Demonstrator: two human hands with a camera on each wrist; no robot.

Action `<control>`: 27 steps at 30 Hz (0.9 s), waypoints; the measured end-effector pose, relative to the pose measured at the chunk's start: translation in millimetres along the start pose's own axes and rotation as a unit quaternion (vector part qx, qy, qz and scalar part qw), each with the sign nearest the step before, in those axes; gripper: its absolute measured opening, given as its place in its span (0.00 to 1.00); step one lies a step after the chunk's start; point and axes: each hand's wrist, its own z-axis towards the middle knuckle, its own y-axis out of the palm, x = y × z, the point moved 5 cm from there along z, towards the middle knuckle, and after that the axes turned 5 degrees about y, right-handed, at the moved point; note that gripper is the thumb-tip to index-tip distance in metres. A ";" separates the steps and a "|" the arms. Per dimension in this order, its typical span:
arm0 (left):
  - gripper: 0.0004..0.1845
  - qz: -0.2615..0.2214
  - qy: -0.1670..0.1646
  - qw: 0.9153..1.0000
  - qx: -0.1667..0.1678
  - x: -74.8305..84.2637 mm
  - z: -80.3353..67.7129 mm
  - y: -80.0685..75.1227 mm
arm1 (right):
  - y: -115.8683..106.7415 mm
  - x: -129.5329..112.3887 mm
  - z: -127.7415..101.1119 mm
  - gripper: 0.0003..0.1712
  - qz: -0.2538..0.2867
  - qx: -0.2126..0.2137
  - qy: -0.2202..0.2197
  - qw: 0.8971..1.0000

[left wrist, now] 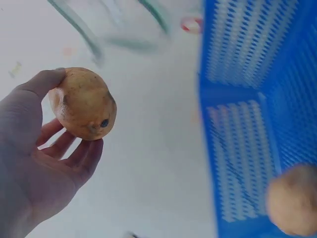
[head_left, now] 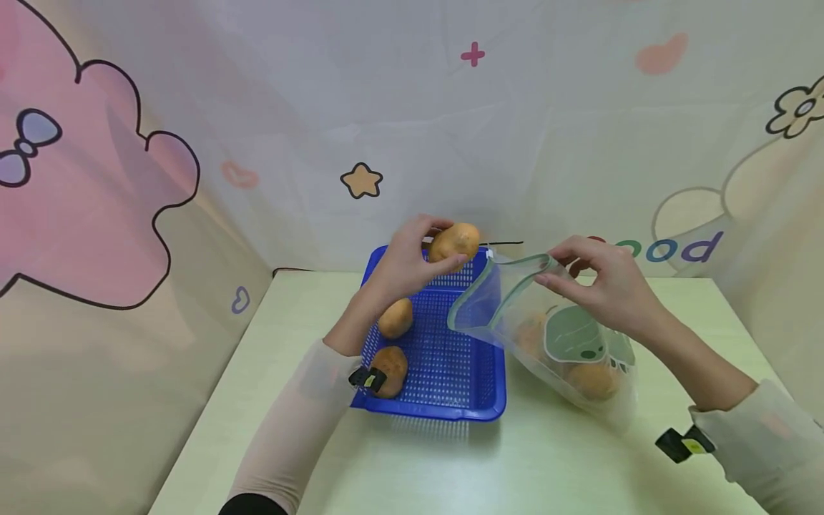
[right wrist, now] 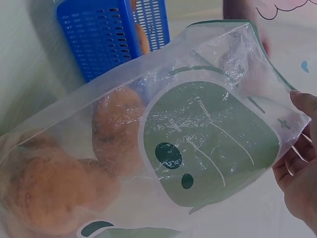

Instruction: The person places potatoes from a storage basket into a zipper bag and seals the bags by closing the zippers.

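Two hands busy: left (head_left: 402, 261) grips potato (head_left: 454, 242), long axis sideways; right (head_left: 608, 286) pinches bag (head_left: 515, 300) rim.

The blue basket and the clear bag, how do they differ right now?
The blue basket is a rigid tray of perforated plastic; the clear bag is a soft see-through film with a green print. The basket sits flat on the table, open on top and unheld; the bag lies tilted, its mouth held open by the right hand. Both hold potatoes.
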 end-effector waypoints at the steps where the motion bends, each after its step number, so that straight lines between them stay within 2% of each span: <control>1: 0.30 -0.001 0.017 1.000 -0.006 11.6 -1.9 0.7 | 0.1 -0.3 0.1 0.15 0.002 0.001 0.000 1.000; 3: 0.30 -0.003 0.045 0.999 -0.025 31.8 -6.3 4.2 | 0.2 -0.8 -0.1 0.15 0.006 0.001 -0.001 1.000; 5: 0.30 -0.001 0.056 0.997 -0.044 46.1 -10.7 8.3 | 0.3 -1.2 -0.4 0.16 0.008 0.002 -0.001 1.000; 8: 0.30 0.000 0.052 0.997 -0.064 54.7 -15.6 15.1 | 0.7 -1.5 -0.6 0.16 0.007 0.003 0.001 1.000; 16: 0.31 -0.010 0.034 0.995 -0.098 47.6 -17.6 37.4 | 1.2 2.1 -2.2 0.18 0.014 0.011 0.001 1.000; 27: 0.30 0.002 0.025 0.996 -0.085 45.3 -16.5 51.3 | 0.9 5.0 -2.4 0.19 0.014 0.019 -0.004 1.000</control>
